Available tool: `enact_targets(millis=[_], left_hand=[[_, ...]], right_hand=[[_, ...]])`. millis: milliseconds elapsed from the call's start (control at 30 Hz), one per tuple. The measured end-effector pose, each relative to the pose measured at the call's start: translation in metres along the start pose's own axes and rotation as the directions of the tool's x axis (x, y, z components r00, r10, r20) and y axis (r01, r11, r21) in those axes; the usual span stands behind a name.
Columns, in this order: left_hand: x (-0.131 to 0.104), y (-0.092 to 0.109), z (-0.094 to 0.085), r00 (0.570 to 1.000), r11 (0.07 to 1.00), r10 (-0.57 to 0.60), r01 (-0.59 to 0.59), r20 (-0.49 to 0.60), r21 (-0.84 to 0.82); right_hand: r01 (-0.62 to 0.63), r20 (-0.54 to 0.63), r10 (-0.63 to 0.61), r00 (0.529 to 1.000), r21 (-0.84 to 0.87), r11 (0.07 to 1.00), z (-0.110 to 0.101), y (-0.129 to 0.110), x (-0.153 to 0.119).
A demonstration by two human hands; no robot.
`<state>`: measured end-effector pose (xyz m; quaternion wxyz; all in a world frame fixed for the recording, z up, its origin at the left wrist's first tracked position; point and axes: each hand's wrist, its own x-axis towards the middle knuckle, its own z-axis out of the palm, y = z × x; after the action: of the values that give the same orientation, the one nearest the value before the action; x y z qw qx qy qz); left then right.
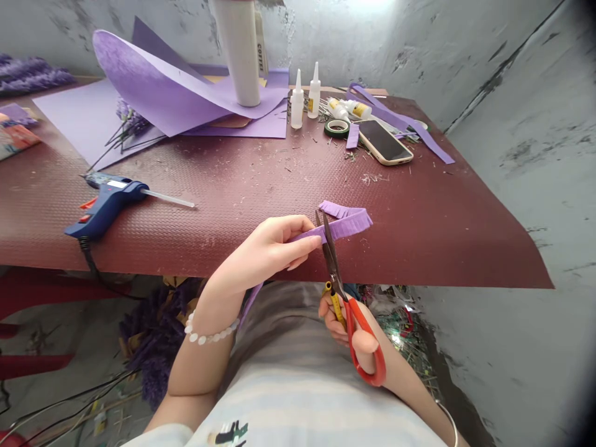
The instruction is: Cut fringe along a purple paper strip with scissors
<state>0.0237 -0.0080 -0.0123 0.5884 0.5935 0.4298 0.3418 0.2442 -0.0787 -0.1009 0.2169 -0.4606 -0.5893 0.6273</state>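
Between the thumb and fingers of my left hand [272, 248] is a purple paper strip [351, 225]. Its far part is cut into a fringe and bends back on itself over the table, while its other end hangs down past my wrist. My right hand [347, 329] grips red-handled scissors [331, 261], thumb through one loop. The dark blades stand slightly apart around the strip, just beside my left fingertips. A yellow piece [336, 304] shows at the scissors' other handle; I cannot tell whether it is a wrapping or a separate thing.
A blue glue gun [109, 205] with a glue stick lies left. Purple paper sheets [186, 102] and a white cylinder [239, 56] are behind. Glue bottles [297, 105], green tape [336, 128], a phone [385, 141] and purple strips [410, 124] lie back right. The table's edge [465, 287] is near my waist.
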Motion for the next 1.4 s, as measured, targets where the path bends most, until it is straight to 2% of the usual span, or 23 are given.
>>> enact_targets(millis=[133, 200, 300, 367, 567, 733, 867, 1100, 1400], left_hand=[[0.0, -0.003, 0.001, 0.998, 0.996, 0.03, -0.034, -0.046, -0.08], [0.0, -0.004, 0.001, 0.997, 0.994, 0.046, -0.051, -0.054, -0.094], [-0.001, -0.006, -0.001, 0.998, 0.996, 0.054, -0.055, -0.022, -0.072], [-0.001, -0.006, -0.002, 0.998, 0.999, 0.053, -0.053, 0.023, -0.006], [-0.001, -0.004, -0.003, 0.995, 0.99, 0.082, -0.088, 0.06, 0.111], [-0.003, -0.002, -0.003, 0.995, 0.989, 0.052, -0.063, 0.082, 0.136], [-0.002, -0.002, -0.004, 0.997, 0.99, 0.027, -0.036, 0.071, 0.14], [-0.001, 0.0, -0.004, 0.998, 0.986, 0.015, -0.025, 0.062, 0.166], [-0.002, -0.001, -0.006, 0.997, 0.979, 0.003, -0.019, 0.083, 0.203]], right_hand=[[0.051, 0.006, -0.051, 0.999, -0.019, 0.999, -0.008, -0.006, -0.004], [0.053, -0.029, -0.056, 0.998, -0.106, 0.993, -0.011, -0.012, -0.007], [-0.033, -0.114, -0.003, 0.993, -0.313, 0.949, -0.012, -0.023, -0.011], [-0.072, -0.147, 0.017, 0.989, -0.376, 0.924, -0.012, -0.027, -0.012], [0.006, -0.139, -0.045, 0.989, -0.272, 0.962, -0.01, -0.01, -0.009], [0.036, -0.169, -0.087, 0.982, -0.282, 0.959, -0.01, -0.005, -0.006], [-0.008, -0.198, -0.055, 0.979, -0.302, 0.953, -0.01, -0.019, -0.008], [-0.201, -0.259, 0.121, 0.958, -0.311, 0.929, -0.014, -0.033, -0.016], [-0.192, -0.234, 0.133, 0.963, -0.249, 0.949, -0.011, -0.032, -0.013]])
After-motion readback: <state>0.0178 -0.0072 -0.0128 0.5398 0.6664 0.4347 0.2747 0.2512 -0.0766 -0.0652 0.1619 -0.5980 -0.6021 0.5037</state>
